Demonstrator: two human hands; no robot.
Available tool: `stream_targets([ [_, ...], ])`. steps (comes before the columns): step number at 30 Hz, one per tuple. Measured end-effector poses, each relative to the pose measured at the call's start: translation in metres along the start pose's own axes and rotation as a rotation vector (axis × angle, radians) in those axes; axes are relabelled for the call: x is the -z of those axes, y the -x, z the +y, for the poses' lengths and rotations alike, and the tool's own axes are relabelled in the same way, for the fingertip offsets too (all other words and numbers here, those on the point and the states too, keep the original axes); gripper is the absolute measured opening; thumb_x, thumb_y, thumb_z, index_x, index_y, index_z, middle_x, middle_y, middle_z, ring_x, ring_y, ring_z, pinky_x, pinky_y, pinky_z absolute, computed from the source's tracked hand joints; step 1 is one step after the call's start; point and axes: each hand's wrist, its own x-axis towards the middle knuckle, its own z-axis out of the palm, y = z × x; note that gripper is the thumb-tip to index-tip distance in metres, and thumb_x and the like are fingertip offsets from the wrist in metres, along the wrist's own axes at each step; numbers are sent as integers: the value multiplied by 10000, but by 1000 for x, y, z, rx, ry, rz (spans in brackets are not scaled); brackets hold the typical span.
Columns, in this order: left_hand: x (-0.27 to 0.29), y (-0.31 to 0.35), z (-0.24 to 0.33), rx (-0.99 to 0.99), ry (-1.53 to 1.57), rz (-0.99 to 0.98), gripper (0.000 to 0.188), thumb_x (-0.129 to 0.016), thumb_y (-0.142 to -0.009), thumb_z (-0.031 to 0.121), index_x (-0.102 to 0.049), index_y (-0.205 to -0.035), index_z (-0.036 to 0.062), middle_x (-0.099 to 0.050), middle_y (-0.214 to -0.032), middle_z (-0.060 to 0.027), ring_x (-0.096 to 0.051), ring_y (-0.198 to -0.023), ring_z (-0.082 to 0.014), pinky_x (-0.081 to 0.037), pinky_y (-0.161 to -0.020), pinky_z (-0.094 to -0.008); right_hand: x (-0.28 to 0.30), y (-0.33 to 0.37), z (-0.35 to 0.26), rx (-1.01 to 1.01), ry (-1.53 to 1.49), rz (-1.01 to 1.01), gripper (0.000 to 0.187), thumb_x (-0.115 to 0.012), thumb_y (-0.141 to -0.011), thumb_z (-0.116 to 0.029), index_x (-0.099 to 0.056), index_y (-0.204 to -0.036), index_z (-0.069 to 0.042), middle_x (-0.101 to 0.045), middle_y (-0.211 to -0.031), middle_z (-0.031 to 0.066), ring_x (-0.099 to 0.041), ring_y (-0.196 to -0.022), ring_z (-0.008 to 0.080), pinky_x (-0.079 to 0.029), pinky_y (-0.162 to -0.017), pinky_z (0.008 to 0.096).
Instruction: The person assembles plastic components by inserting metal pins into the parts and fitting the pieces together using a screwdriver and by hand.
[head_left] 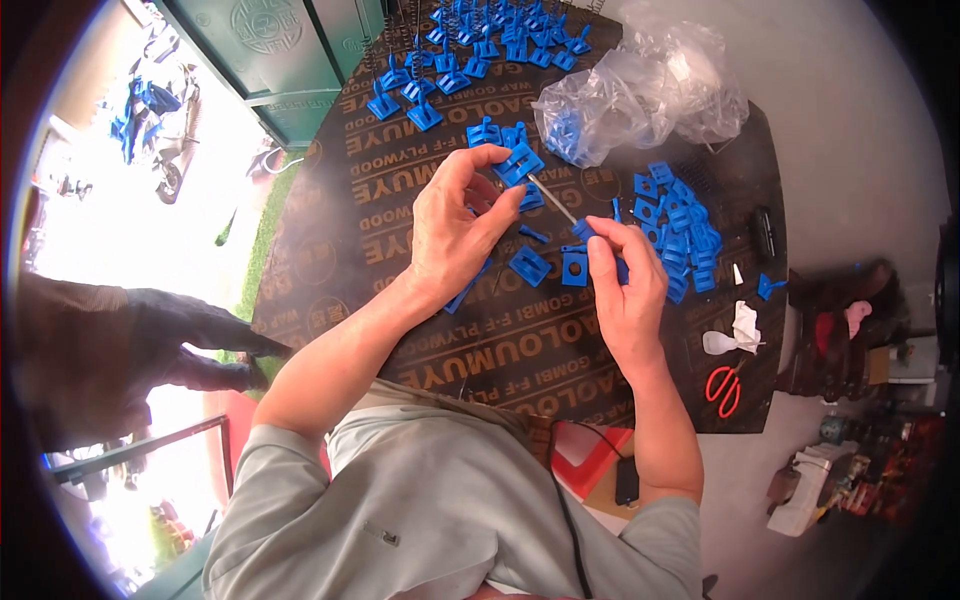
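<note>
My left hand [452,222] pinches a small blue plastic part [519,163] between thumb and index finger, above the table. In my right hand [630,285] is a screwdriver [553,199] with a blue handle. Its thin metal shaft points up and left, the tip meeting the blue part; whether it sits in a screw is too small to tell. Under and between the hands lie loose blue pieces, among them a flat plate [529,265] and a square with a round hole [574,268]. Another blue part [484,133] lies just beyond my left fingertips.
The dark printed plywood table [510,350] carries several blue parts with springs [450,75] at the far side. A clear plastic bag [640,95] lies far right, near a pile of blue pieces [685,235]. Red-handled scissors [723,391] and crumpled white tissue [746,327] lie at the right edge.
</note>
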Motion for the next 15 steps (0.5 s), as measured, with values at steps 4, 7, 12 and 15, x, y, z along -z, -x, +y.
stream_targets([
  [4, 3, 0, 0, 85, 8, -28, 404, -848, -918, 115, -694, -1287, 58, -697, -990, -54, -666, -768, -105, -570, -697, -288, -8, -2, -5, -74, -141, 74, 371, -795, -946, 18, -692, -1298, -37, -601, -1101, 76, -643, -826, 162, -569, -724, 311],
  [7, 0, 0, -2, 11, 5, -10, 403, -846, -916, 106, -695, -1286, 56, -702, -1020, -56, -668, -774, -105, -570, -690, -290, -8, -1, -6, -166, -222, 67, 364, -798, -955, 6, -698, -1302, -36, -631, -1038, 56, -639, -801, 132, -559, -711, 285],
  [12, -2, 2, 2, -18, -25, -39, 387, -834, -918, 84, -700, -1280, 56, -702, -1023, -53, -666, -782, -97, -569, -686, -284, -3, 1, 1, -235, -253, 2, 361, -796, -971, -7, -692, -1316, -35, -652, -917, 27, -622, -744, 105, -530, -687, 252],
  [15, -2, 2, -1, -14, -4, -36, 384, -829, -916, 71, -701, -1278, 51, -697, -1015, -51, -664, -783, -96, -569, -687, -283, -4, -3, -6, -204, -257, 75, 373, -802, -970, -11, -691, -1325, -39, -641, -895, 17, -607, -735, 94, -518, -672, 251],
])
